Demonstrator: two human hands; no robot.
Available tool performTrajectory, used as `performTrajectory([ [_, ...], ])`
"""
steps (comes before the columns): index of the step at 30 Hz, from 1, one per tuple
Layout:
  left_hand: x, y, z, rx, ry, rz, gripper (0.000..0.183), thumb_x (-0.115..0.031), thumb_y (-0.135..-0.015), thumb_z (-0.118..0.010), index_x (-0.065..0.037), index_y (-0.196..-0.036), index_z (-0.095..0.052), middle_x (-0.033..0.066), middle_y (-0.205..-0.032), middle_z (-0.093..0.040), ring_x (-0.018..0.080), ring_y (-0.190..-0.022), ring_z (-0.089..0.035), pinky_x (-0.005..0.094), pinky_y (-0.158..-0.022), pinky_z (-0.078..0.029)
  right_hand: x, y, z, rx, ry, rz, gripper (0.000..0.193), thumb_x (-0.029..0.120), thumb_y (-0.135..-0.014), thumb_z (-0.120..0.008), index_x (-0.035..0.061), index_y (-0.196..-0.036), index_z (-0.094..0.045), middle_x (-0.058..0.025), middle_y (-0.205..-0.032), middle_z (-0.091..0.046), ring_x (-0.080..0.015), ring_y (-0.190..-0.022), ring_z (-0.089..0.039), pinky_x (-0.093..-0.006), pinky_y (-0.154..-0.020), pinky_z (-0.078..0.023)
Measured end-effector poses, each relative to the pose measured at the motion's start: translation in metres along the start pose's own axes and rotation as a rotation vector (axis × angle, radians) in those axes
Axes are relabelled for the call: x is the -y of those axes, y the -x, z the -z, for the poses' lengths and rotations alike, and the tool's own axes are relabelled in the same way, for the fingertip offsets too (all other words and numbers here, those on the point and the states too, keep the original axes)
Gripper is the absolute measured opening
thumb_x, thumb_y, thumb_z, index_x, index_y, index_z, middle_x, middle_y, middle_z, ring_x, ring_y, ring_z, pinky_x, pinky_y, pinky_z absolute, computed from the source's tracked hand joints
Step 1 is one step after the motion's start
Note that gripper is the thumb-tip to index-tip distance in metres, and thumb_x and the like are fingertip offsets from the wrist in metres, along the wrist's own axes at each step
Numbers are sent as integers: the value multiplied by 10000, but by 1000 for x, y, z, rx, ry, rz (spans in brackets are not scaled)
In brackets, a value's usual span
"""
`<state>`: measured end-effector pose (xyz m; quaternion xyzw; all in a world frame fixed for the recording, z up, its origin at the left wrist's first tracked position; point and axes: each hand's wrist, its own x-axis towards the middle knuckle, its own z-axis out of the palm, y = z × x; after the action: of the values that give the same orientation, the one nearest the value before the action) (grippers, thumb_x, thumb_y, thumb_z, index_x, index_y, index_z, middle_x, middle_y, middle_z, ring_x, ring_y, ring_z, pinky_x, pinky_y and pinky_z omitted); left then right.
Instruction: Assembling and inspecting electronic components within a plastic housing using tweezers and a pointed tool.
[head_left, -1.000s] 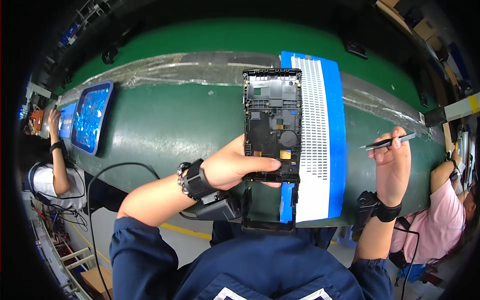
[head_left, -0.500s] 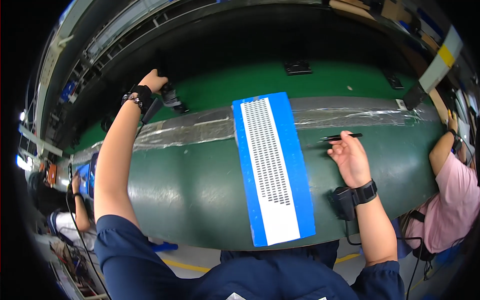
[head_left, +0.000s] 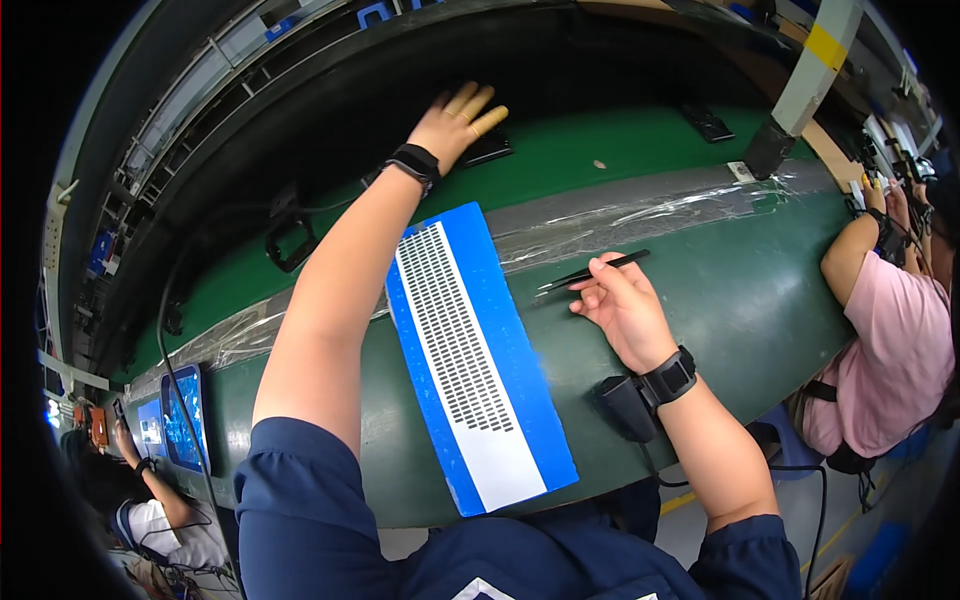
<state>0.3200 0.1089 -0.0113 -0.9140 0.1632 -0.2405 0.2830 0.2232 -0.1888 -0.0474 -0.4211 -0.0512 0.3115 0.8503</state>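
Note:
My left hand [head_left: 455, 128] reaches over the green belt at the far side. Its fingers are spread, with yellow covers on several of them. Just beyond it lies a flat black part [head_left: 490, 146], partly hidden by the hand; I cannot tell whether they touch. My right hand [head_left: 630, 312] is raised above the near table, closed on black tweezers [head_left: 596, 270] whose tips point left. Between my arms a blue board [head_left: 522, 395] lies on the table, bearing a white sheet [head_left: 500, 470] with rows of small black pieces. The sheet's near end is bare white.
Another black part [head_left: 706, 122] lies farther right on the belt, near a grey post [head_left: 815, 60]. At left stand a black frame-like object [head_left: 290, 240] and a blue tray [head_left: 183, 415]. A cable [head_left: 170, 350] hangs at left. Co-workers sit at both sides.
My left hand has moved right along the belt, away from the black object at left, and its fingers have spread. The view has turned; my right hand still holds the tweezers.

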Motion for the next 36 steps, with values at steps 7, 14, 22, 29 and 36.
performTrajectory([
  [7,-5,2,-7,137,-24,-78,415,-83,-787,-396,-227,-1176,-408,93,-1324,-272,262,-1251,-204,467,-993,-205,-2,-4,3,42,-7,-41,151,162,-822,-523,59,-861,-420,-31,-639,-479,-118,-673,-511,-308,-663,-459],
  [14,14,28,72,-463,582,520,538,-197,-693,-636,-90,-1153,-378,130,-1100,-428,221,-1025,-424,399,-870,-361,0,-5,5,39,16,10,139,163,-827,-519,47,-824,-441,-46,-618,-489,-121,-673,-505,-306,-669,-442],
  [22,-5,106,200,-589,2025,674,487,-444,-801,-405,-38,-1055,-493,99,-900,-588,241,-889,-574,377,-780,-460,-4,-5,9,92,-43,-35,144,189,-827,-514,48,-797,-509,-83,-761,-568,-79,-599,-449,-277,-668,-423],
  [29,-61,162,220,176,2102,1151,654,-536,-818,-294,15,-1141,-432,23,-749,-507,115,-673,-510,307,-614,-468,-5,-1,7,105,86,-42,166,203,-821,-525,38,-808,-513,-75,-764,-558,-72,-598,-438,-267,-670,-413],
  [36,-70,212,188,138,2485,1235,444,-256,-855,-265,48,-1138,-423,62,-839,-527,170,-719,-512,330,-698,-445,0,13,5,94,204,29,131,188,-834,-509,61,-857,-489,-83,-816,-569,-72,-610,-441,-262,-660,-412],
])
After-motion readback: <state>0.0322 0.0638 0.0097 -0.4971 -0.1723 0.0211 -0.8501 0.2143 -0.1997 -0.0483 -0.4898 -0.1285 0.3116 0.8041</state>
